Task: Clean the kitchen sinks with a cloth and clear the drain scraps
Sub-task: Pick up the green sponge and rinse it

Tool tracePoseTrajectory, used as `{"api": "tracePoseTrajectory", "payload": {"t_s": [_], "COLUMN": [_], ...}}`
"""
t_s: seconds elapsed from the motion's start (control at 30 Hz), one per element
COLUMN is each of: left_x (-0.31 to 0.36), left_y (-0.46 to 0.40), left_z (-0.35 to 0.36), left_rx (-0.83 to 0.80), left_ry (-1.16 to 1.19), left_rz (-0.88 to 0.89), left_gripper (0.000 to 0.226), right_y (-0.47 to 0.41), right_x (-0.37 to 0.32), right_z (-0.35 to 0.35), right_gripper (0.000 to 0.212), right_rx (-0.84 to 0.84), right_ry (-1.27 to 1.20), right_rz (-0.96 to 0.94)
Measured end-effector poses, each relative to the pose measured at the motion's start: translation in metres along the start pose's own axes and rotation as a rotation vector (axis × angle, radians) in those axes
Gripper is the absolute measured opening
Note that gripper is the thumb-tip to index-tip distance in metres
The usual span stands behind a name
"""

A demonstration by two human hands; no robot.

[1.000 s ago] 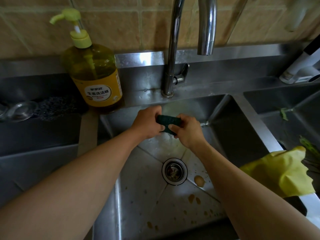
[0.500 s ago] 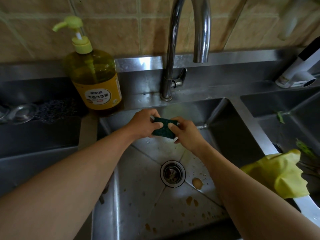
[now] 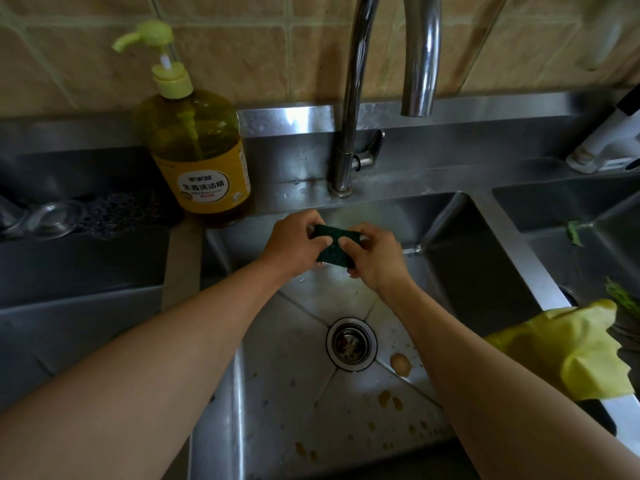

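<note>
A dark green scouring cloth [image 3: 335, 244] is held over the middle sink [image 3: 287, 382]. My left hand [image 3: 294, 244] pinches its left end and my right hand [image 3: 375, 259] grips its right end, thumbs on top. Below them lies the round steel drain strainer [image 3: 350, 344], with an orange-brown scrap [image 3: 400, 363] beside it and small brown spots on the sink floor. The right sink [image 3: 588, 258] holds green vegetable scraps [image 3: 574, 232].
A yellow pump bottle of dish soap [image 3: 199, 161] stands at the sink's back left corner. The curved steel tap [image 3: 349, 98] rises behind the hands. A yellow cloth [image 3: 568, 348] lies on the divider at right. Steel wool [image 3: 117, 213] lies in the left basin.
Both hands keep hold of the green cloth and have shifted it slightly, the fold opening a little between the thumbs. The view has tilted a bit; nothing else moved.
</note>
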State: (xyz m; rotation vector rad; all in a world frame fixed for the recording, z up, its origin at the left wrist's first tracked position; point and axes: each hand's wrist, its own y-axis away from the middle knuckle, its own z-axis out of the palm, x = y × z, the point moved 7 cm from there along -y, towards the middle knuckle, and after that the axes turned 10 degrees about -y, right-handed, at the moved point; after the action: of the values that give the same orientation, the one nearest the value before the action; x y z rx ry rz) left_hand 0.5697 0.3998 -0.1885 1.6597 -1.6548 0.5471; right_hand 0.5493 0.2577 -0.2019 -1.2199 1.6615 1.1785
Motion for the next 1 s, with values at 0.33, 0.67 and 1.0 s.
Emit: {"api": "tracePoseTrajectory", "payload": {"t_s": [0.33,0.67,1.0], "left_x": [-0.011,-0.015,-0.031], "left_y": [0.008,0.003,0.009], "left_z": [-0.009,-0.013,-0.026], "left_rx": [-0.084,0.041,0.0], "left_ry": [0.047,-0.009,0.127], "left_rz": [-0.125,-0.148,-0.253], "left_gripper": [0.032,0.022,0.017], "right_y": [-0.006,-0.007,0.001], "right_x": [0.001,-0.006,-0.007], "right_z": [0.008,0.011,0.015], "right_gripper": [0.017,0.014,0.018], "right_rx": [-0.076,0.104,0.006], "right_ry": [-0.014,0.078,-0.049], "right_rz": [0.122,0.027,0.026]}}
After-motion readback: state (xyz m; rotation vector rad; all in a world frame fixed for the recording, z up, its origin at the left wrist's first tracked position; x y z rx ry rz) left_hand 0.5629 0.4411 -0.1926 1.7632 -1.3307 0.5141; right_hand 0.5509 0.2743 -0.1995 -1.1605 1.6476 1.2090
